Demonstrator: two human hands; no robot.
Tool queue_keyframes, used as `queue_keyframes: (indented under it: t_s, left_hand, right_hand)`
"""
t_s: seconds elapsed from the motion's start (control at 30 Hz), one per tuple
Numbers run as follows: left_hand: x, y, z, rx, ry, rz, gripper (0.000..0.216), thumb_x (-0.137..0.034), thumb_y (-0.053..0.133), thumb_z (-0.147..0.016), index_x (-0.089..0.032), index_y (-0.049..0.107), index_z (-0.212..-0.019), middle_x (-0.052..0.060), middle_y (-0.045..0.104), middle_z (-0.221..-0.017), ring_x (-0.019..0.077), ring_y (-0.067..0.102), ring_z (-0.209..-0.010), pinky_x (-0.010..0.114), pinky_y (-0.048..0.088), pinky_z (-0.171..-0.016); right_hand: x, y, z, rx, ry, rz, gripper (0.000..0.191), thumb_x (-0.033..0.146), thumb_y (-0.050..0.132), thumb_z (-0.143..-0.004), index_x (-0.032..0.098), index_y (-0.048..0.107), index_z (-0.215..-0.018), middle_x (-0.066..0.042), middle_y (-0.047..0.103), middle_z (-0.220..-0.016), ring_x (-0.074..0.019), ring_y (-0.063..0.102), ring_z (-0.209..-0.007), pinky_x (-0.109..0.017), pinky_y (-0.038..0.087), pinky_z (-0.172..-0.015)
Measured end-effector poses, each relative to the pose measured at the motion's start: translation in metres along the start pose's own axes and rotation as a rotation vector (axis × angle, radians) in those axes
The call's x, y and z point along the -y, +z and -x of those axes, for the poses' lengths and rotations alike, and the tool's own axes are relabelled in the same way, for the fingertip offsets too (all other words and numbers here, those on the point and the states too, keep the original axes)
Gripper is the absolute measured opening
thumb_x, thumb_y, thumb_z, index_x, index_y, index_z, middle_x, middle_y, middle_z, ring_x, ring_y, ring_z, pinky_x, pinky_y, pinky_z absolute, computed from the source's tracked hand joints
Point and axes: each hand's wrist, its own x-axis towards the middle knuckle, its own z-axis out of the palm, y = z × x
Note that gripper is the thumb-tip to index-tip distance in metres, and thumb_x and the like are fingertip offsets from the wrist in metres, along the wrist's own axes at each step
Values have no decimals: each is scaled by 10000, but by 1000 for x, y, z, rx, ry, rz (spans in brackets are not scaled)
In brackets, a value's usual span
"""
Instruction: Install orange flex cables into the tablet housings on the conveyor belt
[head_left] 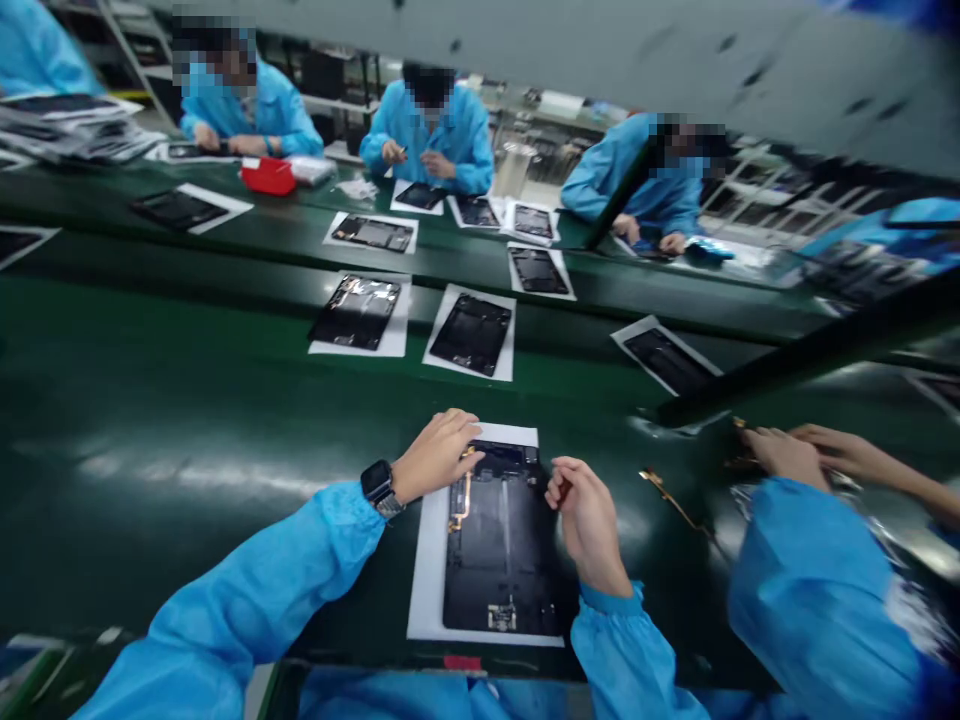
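A black tablet back shell (502, 545) lies on a white sheet (426, 590) on the green conveyor belt right in front of me. My left hand (439, 455), with a watch at the wrist, rests on the shell's top left corner, fingers curled down onto an orange flex cable (465, 495) that runs along the left side. My right hand (589, 515) hovers by the shell's top right edge, with fingers pinched together on something I cannot make out.
Several more black shells on white sheets (472, 335) lie further along the green belt (150, 400). A co-worker's blue sleeve and hands (795, 455) work at my right, beside a loose orange cable (671, 500). Other people in blue coats sit opposite; a red box (268, 176) stands there.
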Motion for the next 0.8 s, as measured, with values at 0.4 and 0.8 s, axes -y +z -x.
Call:
queue_keyframes:
  t_s: [0.4, 0.8]
  left_hand:
    - [11, 10, -69, 379, -94, -160, 182, -366, 608, -890, -194, 646, -937, 53, 700, -961, 258, 668, -949, 300, 484, -772]
    - [41, 5, -225, 270, -156, -294, 230, -317, 525, -970, -140, 610, -1090, 90, 631, -1105, 218, 612, -1034, 411, 498, -910]
  right_hand:
    - [-56, -138, -67, -378, 61, 649, 218, 348, 584, -750, 179, 695, -833, -46, 527, -789, -172, 455, -584, -275, 274, -514]
    - [-46, -88, -51, -184, -389, 662, 238, 390, 459, -896, 217, 599, -812, -48, 641, -743, -218, 631, -639, -309, 487, -543]
